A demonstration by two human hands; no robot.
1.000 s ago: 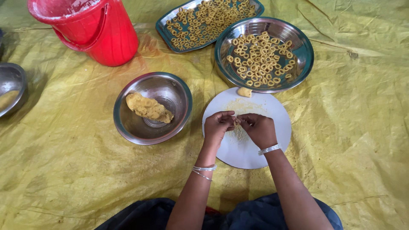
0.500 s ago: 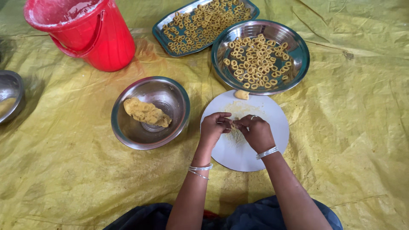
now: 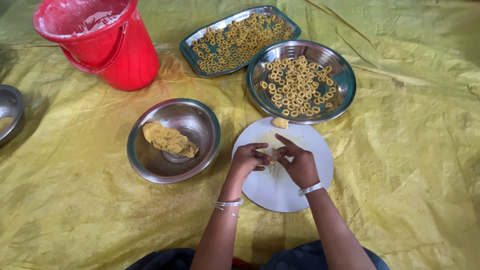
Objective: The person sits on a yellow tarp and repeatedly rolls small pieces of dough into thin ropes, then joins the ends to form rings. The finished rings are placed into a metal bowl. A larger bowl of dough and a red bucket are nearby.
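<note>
My left hand [image 3: 246, 162] and my right hand [image 3: 297, 162] meet over a white round plate [image 3: 310, 150], fingertips pinching a small piece of yellow dough [image 3: 273, 158] between them. Crumbs of flour lie on the plate under the hands. A small dough lump [image 3: 280, 122] rests at the plate's far edge. To the left stands a steel bowl [image 3: 200, 120] holding a larger lump of yellow dough [image 3: 169, 139].
A round steel dish [image 3: 345, 90] and a rectangular tray [image 3: 192, 47] behind the plate hold several dough rings. A red bucket [image 3: 107, 42] stands at the back left. Another steel bowl [image 3: 10, 112] sits at the left edge. Yellow sheeting [image 3: 410, 165] covers the ground.
The view has shifted slightly. My hands stay over the plate, fingers working the small dough piece; my right index finger now points toward the far edge.
</note>
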